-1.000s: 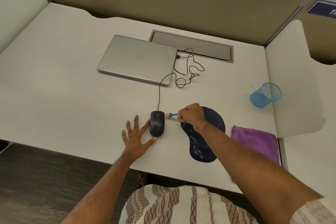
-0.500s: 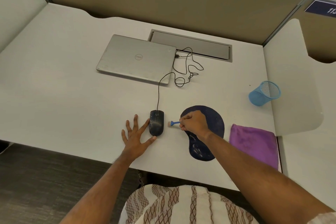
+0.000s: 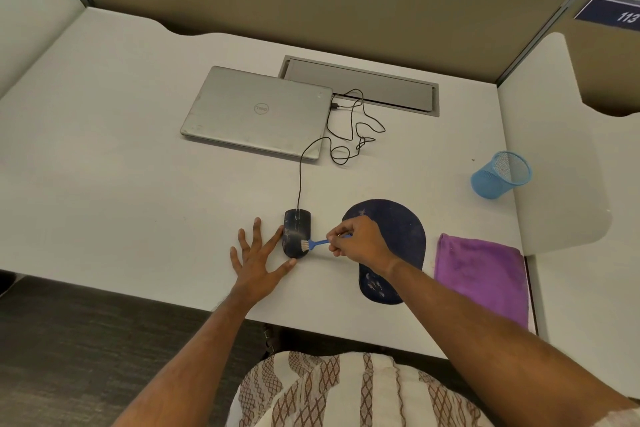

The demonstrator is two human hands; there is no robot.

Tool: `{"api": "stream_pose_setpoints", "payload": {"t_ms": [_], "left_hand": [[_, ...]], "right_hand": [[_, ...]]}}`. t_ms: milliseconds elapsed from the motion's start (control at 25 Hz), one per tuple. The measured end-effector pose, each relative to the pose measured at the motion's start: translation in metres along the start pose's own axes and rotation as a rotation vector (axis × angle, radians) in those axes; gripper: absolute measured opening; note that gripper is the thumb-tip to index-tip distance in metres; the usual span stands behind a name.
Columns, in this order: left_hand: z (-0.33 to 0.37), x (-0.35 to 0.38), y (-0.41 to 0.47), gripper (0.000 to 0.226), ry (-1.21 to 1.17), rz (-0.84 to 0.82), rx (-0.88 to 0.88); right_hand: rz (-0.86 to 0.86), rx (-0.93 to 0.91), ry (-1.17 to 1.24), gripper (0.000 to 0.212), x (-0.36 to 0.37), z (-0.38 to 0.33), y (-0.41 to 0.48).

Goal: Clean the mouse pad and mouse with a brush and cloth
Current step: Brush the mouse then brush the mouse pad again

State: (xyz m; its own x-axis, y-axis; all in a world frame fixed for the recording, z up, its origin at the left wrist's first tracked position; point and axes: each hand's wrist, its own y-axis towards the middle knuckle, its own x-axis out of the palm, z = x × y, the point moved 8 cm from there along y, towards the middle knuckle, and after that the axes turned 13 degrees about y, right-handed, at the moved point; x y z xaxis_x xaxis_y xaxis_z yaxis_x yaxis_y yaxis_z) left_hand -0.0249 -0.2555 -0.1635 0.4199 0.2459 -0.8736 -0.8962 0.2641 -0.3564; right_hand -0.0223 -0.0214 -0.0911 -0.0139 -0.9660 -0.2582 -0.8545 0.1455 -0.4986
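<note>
A dark wired mouse (image 3: 296, 229) with pale dust marks lies on the white desk near its front edge. My left hand (image 3: 258, 255) rests flat beside it, fingers spread, with the index finger and thumb touching the mouse's left side and rear. My right hand (image 3: 360, 241) grips a small blue brush (image 3: 317, 243), whose pale bristles touch the mouse's right rear. A dark blue mouse pad (image 3: 398, 229) with whitish specks lies to the right, partly under my right hand and forearm. A purple cloth (image 3: 481, 274) lies folded further right.
A closed silver laptop (image 3: 256, 113) sits behind the mouse, with the mouse cable (image 3: 349, 128) looped at its right side. A blue mesh cup (image 3: 502, 175) stands at the right. A grey cable tray lid (image 3: 360, 83) lies by the partition wall. The desk's front edge is close to my hands.
My right hand moved the brush down from beside the mouse's front to its rear, and the bristles now touch the mouse. The left hand stayed in place.
</note>
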Motion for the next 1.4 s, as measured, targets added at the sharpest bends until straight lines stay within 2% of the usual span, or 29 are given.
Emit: {"api": "stream_pose_setpoints", "payload": {"t_ms": [160,480,640,800,880,1160,1400], "left_hand": [[0.001,-0.001,0.000,0.082,-0.010,0.009,0.008],[-0.001,0.001,0.002,0.082,0.025,0.011,0.007],[-0.003,0.003,0.002,0.082,0.033,0.002,0.000],[-0.003,0.003,0.004,0.088,0.042,0.006,-0.006],[-0.004,0.004,0.005,0.094,0.051,0.008,-0.008],[-0.004,0.004,0.005,0.100,0.062,-0.006,-0.019],[-0.001,0.002,0.004,0.090,0.065,-0.025,-0.030]], "right_hand": [[0.034,-0.036,-0.105,0.007,-0.014,0.010,-0.005],[0.012,-0.105,-0.084,0.009,-0.001,0.006,-0.017],[0.150,-0.115,-0.029,0.005,-0.040,0.010,-0.019],[0.387,-0.023,0.114,0.006,-0.113,0.021,-0.013],[0.468,0.022,0.107,0.007,-0.146,0.028,-0.004],[0.476,0.081,-0.123,0.010,-0.184,0.045,0.028],[0.628,0.144,-0.210,0.010,-0.230,0.053,0.010]]}}
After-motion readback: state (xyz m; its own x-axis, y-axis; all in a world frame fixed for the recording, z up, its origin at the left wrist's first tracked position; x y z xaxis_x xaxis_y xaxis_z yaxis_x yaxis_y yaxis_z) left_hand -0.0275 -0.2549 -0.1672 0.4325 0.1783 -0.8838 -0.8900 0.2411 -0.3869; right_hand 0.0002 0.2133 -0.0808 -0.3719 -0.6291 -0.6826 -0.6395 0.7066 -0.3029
